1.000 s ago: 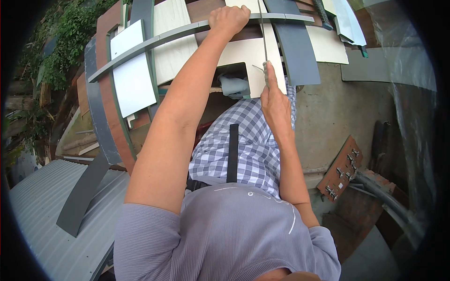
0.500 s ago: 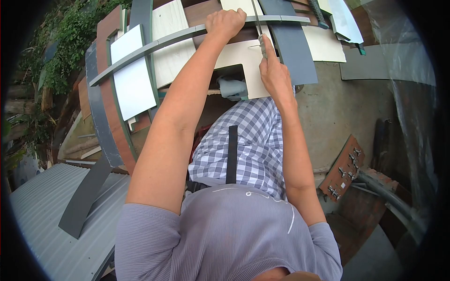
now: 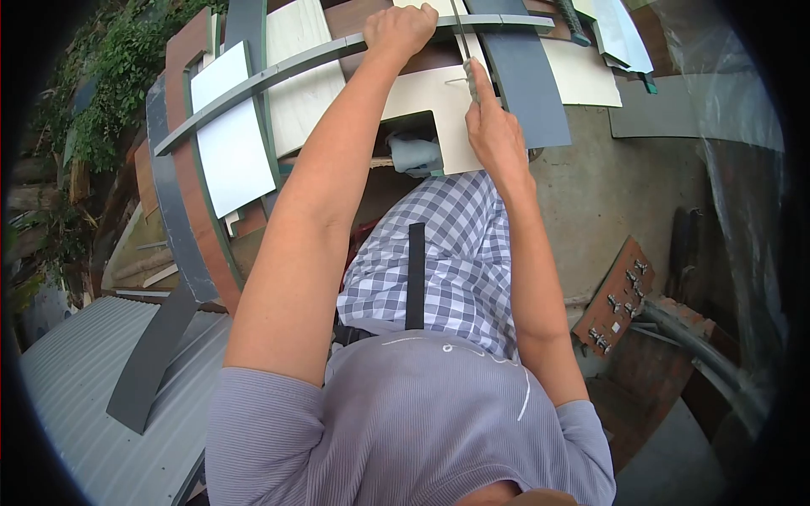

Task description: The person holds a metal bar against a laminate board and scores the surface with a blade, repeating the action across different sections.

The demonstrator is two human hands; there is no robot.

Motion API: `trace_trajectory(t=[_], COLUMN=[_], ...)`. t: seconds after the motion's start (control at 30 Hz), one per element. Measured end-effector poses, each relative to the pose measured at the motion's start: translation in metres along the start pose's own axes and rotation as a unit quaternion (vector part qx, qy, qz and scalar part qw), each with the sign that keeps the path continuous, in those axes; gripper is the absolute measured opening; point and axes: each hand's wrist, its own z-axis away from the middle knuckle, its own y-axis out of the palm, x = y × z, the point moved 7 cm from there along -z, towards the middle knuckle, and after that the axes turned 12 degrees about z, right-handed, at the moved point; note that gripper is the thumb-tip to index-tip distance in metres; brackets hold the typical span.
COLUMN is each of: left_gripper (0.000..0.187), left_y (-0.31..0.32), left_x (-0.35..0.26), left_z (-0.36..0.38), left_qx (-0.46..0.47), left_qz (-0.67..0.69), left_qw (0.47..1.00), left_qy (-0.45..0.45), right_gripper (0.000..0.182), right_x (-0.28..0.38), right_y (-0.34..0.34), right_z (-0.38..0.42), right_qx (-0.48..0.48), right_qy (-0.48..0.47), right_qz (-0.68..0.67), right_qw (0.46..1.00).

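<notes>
My left hand is closed in a fist around a long grey metal bar, which lies slantwise across several panels. In my right hand is the grey handle of a thin saw, with the forefinger stretched along it. Its narrow dark blade points away from me and crosses the bar just right of my left hand; the far end runs out of the picture. Whether the teeth touch the bar is too fine to tell. Below the crossing lies a cream panel with a square cutout, and to its right a dark grey-blue board.
A white panel and a brown board lie on the left. A light blue cloth shows in the cutout. Corrugated sheet stands lower left. On the right are a brown board with metal fittings and clear plastic sheeting.
The bar and my left hand appear slightly higher in the picture, along with a small shift of the whole view. My right hand keeps the saw across the bar.
</notes>
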Motion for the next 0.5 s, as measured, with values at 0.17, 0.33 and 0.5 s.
trace_trajectory(t=[0.17, 0.33, 0.5], left_gripper=[0.056, 0.052, 0.053], left_y=[0.001, -0.006, -0.003], left_x=[-0.002, -0.005, -0.001], left_z=[0.001, 0.003, 0.001], left_qx=[0.04, 0.012, 0.018], left_qz=[-0.023, 0.01, 0.026], left_qw=[0.998, 1.0, 0.999], left_qy=[-0.037, -0.025, -0.015], right_gripper=[0.055, 0.056, 0.063], right_x=[0.004, 0.006, -0.006], right_y=[0.001, 0.002, 0.004], right_z=[-0.026, 0.006, 0.066], right_qx=[-0.037, -0.036, 0.008], right_qy=[-0.02, -0.018, 0.003], right_qz=[0.011, -0.01, 0.001], right_qw=[0.999, 0.999, 1.0])
